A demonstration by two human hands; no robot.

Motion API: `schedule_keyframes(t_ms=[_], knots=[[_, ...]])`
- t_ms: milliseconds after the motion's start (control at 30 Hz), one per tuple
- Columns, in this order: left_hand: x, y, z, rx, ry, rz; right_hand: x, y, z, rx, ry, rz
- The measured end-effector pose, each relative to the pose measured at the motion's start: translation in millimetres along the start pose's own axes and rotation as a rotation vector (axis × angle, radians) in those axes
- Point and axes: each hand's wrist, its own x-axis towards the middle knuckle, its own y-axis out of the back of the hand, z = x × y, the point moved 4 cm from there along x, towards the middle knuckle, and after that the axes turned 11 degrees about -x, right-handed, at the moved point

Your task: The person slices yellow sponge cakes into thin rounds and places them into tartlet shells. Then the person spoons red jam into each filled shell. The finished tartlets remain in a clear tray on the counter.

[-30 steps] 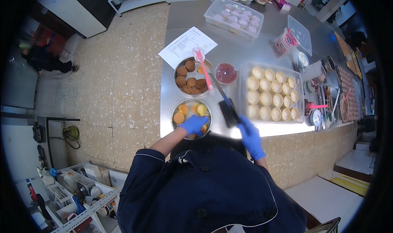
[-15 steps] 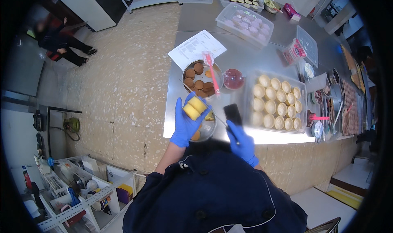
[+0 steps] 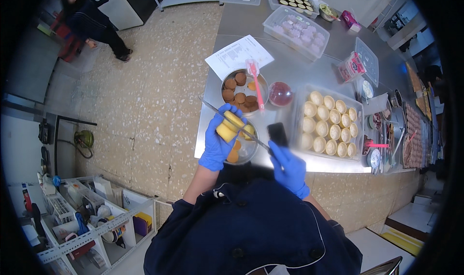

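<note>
Head view: left hand [image 3: 218, 142] clamps a small yellow cake [image 3: 229, 126] above the steel bowl [image 3: 245, 149] (crumbs fall in). Right hand [image 3: 288, 166], at 3 o'clock, closed on a long knife [image 3: 234, 124] slicing it level.

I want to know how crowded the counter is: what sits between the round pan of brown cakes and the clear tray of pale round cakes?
In the head view, a small bowl of red filling sits between the round pan and the clear tray. A pink spatula rests across the pan.

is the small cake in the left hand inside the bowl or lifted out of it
Lifted out. The left hand holds the yellow cake above the metal bowl, with a long knife blade across it.
</note>
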Motion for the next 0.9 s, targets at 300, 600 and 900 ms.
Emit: schedule_keyframes(t_ms=[300,600,900], knots=[[3,-3,1,0.052,-0.012,-0.045,-18,7,3,-0.025,-0.055,-0.063],[-1,1,-6,0.02,0.005,0.024,-6,-2,5,-0.015,-0.03,-0.049],[-5,5,-11,0.081,0.01,0.02,-9,-5,7,0.012,-0.071,-0.129]])
